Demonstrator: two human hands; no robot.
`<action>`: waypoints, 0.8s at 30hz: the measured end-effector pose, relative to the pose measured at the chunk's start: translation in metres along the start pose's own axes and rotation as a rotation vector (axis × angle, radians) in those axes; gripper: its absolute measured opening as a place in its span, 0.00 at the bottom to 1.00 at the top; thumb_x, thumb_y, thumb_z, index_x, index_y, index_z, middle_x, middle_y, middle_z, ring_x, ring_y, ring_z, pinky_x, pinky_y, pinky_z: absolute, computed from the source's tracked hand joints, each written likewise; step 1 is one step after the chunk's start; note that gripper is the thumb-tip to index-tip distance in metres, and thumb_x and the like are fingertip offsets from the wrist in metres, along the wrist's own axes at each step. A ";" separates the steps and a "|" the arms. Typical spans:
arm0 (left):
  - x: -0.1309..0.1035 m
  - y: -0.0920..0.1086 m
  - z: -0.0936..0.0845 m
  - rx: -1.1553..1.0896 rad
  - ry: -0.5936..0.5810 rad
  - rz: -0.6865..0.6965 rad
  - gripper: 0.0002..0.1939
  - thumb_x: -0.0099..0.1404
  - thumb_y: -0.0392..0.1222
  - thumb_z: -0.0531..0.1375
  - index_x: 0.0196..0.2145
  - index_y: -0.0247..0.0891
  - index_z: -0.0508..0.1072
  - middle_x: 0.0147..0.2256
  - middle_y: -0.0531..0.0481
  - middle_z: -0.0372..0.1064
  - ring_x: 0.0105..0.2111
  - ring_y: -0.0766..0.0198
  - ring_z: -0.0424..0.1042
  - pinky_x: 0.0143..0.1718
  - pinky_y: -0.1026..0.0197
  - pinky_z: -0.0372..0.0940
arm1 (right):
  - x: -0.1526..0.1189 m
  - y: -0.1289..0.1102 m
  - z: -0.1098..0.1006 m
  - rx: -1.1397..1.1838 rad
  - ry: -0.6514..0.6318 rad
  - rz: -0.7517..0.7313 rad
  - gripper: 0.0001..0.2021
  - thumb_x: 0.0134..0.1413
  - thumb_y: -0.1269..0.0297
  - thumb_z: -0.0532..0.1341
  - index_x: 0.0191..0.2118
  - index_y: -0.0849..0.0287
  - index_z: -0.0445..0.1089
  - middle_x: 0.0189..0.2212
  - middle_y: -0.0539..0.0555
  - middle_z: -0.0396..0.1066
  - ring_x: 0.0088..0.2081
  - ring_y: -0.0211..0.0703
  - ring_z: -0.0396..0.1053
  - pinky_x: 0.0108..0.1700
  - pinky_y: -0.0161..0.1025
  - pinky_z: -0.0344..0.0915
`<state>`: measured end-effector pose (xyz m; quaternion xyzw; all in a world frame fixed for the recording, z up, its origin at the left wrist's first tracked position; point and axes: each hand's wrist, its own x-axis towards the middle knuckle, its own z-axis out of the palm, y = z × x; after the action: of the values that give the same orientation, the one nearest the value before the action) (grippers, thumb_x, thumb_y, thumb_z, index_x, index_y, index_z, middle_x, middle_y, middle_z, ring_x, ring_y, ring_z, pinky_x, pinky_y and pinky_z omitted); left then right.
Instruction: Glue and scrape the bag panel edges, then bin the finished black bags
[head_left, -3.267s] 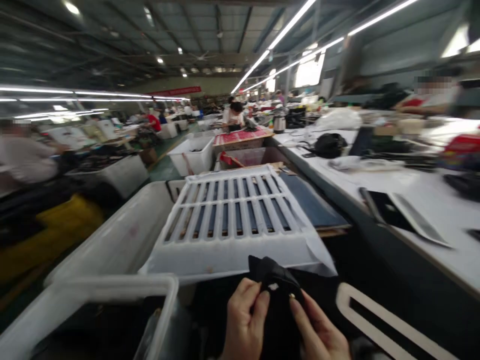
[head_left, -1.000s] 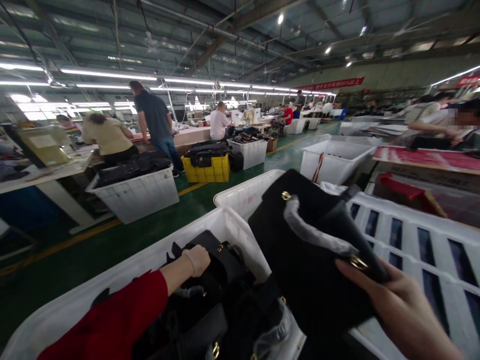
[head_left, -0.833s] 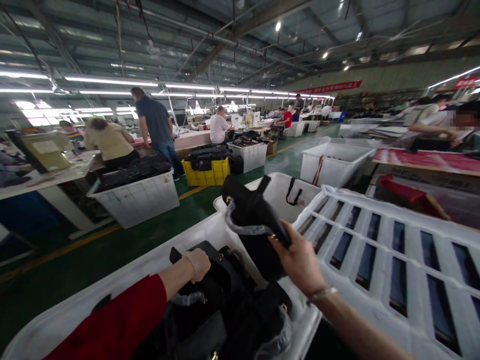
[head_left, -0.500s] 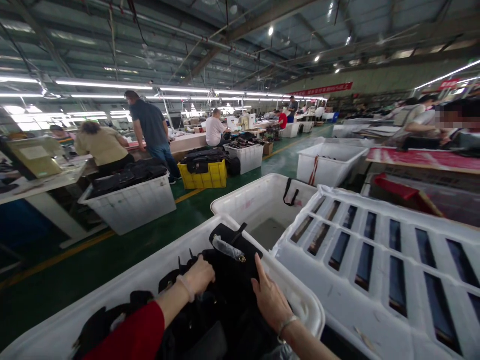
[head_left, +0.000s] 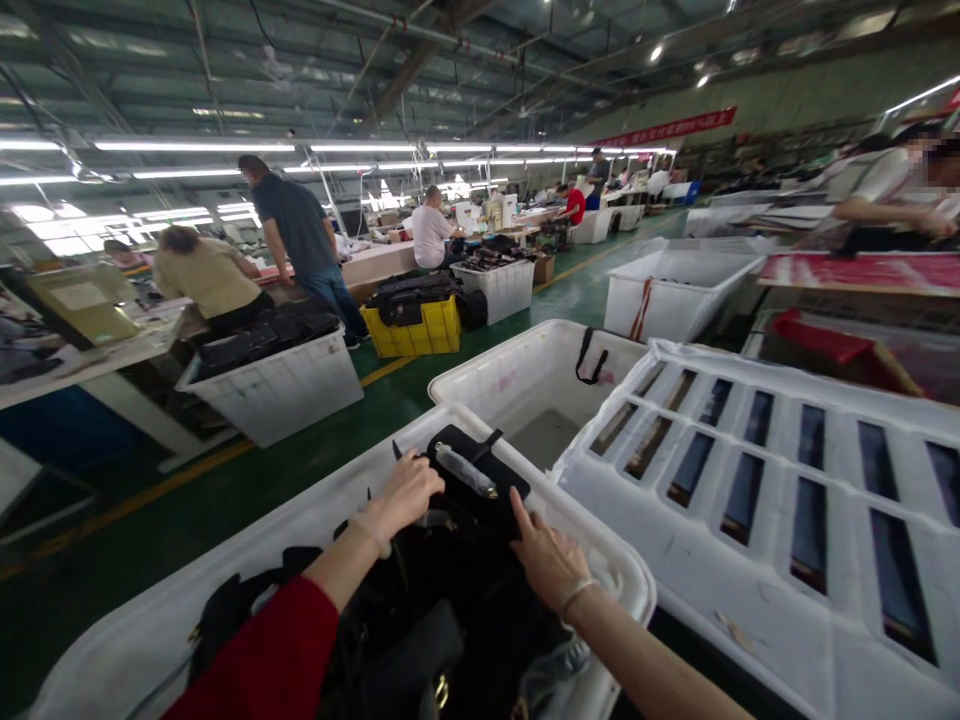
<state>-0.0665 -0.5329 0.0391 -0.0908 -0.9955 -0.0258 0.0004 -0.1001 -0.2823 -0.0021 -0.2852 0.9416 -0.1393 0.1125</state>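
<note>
A black handbag (head_left: 487, 460) with a clear-plastic-wrapped handle and gold-coloured fittings lies at the far end of a white plastic bin (head_left: 607, 525). My left hand (head_left: 409, 492) is closed at the bag's left end, fingers curled on its edge. At the opposite end is my right hand (head_left: 551, 555); its index finger stretches out and touches the bag, the thumb sits apart, and the remaining fingers are partly hidden. More black bags (head_left: 420, 650) with gold-coloured hardware fill the bin below my hands, too dark to separate.
Beyond the bin stands another white bin (head_left: 480, 375) with a black strap (head_left: 589, 358) over its rim. A slotted white rack (head_left: 645, 540) is on the right. A yellow crate (head_left: 420, 330) and a loaded white bin (head_left: 300, 390) stand left. Several people work at tables farther off.
My left hand has moved up and forward to the bag's left end. My right hand stays by the right end. The view has tilted slightly downward.
</note>
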 end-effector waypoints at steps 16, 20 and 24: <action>-0.091 -0.026 0.031 -0.221 0.285 -0.650 0.17 0.68 0.47 0.50 0.42 0.33 0.71 0.35 0.41 0.74 0.35 0.52 0.75 0.36 0.52 0.71 | -0.052 0.049 0.040 0.446 0.124 -0.219 0.18 0.62 0.58 0.51 0.50 0.60 0.72 0.51 0.59 0.72 0.51 0.50 0.71 0.55 0.44 0.66; -0.102 -0.007 0.032 -0.145 0.230 -0.515 0.17 0.67 0.38 0.48 0.48 0.36 0.70 0.51 0.39 0.68 0.53 0.51 0.67 0.56 0.47 0.60 | -0.062 0.052 0.039 0.519 0.143 -0.272 0.15 0.63 0.59 0.52 0.44 0.57 0.73 0.44 0.58 0.76 0.45 0.47 0.74 0.48 0.39 0.70; -0.107 -0.007 0.035 -0.143 0.005 -0.290 0.30 0.50 0.27 0.56 0.50 0.48 0.71 0.61 0.52 0.58 0.60 0.56 0.60 0.60 0.55 0.57 | -0.077 0.054 0.033 0.531 0.162 -0.318 0.14 0.63 0.59 0.53 0.41 0.55 0.75 0.40 0.56 0.77 0.43 0.47 0.75 0.44 0.35 0.71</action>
<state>0.0377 -0.5577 0.0034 0.0541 -0.9938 -0.0967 -0.0073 -0.0557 -0.2018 -0.0403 -0.3773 0.8220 -0.4182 0.0842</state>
